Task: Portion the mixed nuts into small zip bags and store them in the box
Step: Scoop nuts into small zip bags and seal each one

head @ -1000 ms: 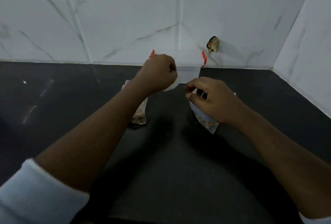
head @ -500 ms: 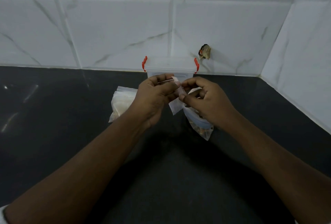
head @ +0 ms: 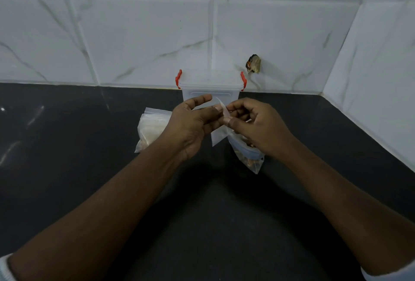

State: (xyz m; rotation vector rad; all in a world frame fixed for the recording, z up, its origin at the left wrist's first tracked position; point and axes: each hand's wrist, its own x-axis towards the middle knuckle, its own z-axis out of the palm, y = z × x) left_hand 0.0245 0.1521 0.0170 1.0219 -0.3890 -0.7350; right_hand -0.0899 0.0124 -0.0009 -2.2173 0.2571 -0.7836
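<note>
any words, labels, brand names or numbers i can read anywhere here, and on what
No readable text anywhere in this view.
Clear box with red clips: no label or print shows.
Small zip bag pinched between left hand and right hand: plain.
Bag of nuts: no print can be made out.
Pack of empty bags: no print can be made out.

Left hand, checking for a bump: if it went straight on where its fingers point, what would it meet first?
Left hand would likely meet the right hand, just past the small bag both pinch. Depth unclear.
</note>
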